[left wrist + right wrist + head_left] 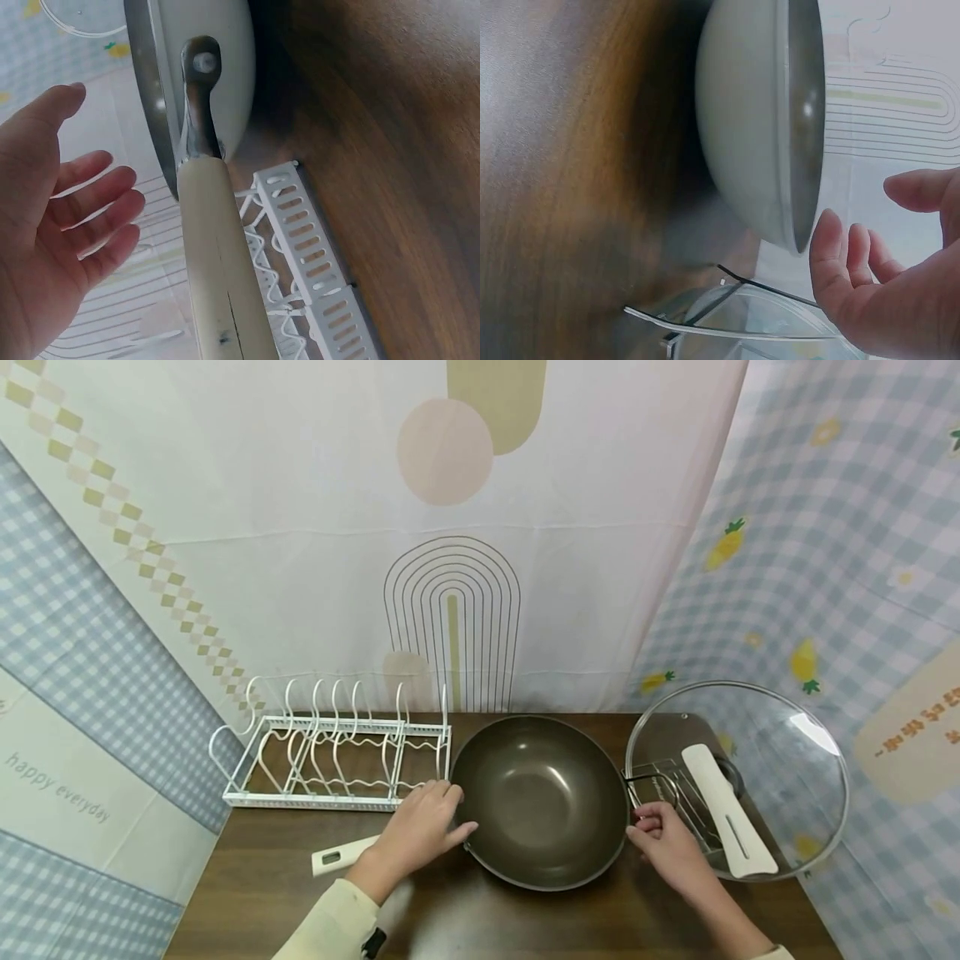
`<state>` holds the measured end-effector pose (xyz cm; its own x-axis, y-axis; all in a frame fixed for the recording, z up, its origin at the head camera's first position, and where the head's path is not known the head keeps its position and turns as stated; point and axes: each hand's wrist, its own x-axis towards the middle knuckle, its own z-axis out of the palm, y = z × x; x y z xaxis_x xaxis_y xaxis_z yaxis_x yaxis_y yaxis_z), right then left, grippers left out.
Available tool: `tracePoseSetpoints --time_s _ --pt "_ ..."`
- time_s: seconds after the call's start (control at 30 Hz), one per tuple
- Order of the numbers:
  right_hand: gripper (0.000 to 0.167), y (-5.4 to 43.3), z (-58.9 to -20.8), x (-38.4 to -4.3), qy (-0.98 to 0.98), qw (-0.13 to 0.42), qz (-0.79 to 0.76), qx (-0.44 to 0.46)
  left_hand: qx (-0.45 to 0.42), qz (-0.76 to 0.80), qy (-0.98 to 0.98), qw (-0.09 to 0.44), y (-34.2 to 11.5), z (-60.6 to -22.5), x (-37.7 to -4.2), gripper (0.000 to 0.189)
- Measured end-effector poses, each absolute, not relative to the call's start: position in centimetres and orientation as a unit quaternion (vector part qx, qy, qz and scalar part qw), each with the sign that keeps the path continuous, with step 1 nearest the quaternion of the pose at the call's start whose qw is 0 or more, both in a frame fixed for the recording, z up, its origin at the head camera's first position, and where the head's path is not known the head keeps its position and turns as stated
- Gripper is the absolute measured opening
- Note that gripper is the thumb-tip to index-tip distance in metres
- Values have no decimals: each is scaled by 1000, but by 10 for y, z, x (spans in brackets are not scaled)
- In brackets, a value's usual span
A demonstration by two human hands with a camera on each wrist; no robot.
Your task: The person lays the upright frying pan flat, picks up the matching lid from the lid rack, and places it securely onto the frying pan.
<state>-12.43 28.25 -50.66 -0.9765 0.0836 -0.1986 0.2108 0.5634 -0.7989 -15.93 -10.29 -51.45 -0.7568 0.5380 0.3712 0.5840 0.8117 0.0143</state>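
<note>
A wok point(540, 802) with a dark inside and a pale outside stands upright on the brown table. Its cream handle point(217, 255) points to the left, passing below my left wrist in the head view. Beside the left rim is my left hand point(422, 822), thumb spread and fingers loosely bent, holding nothing. My right hand point(666, 845) hovers at the right rim, its fingers loosely bent around no object. In the right wrist view a fingertip comes close to the rim; contact cannot be told.
Left of the wok sits a white wire rack point(345, 806) with several upright loops. At the right, a large glass lid point(843, 777) with a cream handle point(727, 810) leans in a dark wire stand point(678, 789). Patterned cloths point(585, 610) hang behind and at both sides.
</note>
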Motion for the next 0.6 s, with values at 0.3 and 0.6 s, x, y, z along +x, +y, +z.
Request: tracePoseSetpoints --time_s 0.3,0.6 --pt "42 292 -492 -118 904 46 -423 52 -312 -89 -927 188 -91 -504 -160 47" --pt "38 302 -478 -116 926 11 -376 15 -325 -91 -921 192 -73 -498 -163 52"
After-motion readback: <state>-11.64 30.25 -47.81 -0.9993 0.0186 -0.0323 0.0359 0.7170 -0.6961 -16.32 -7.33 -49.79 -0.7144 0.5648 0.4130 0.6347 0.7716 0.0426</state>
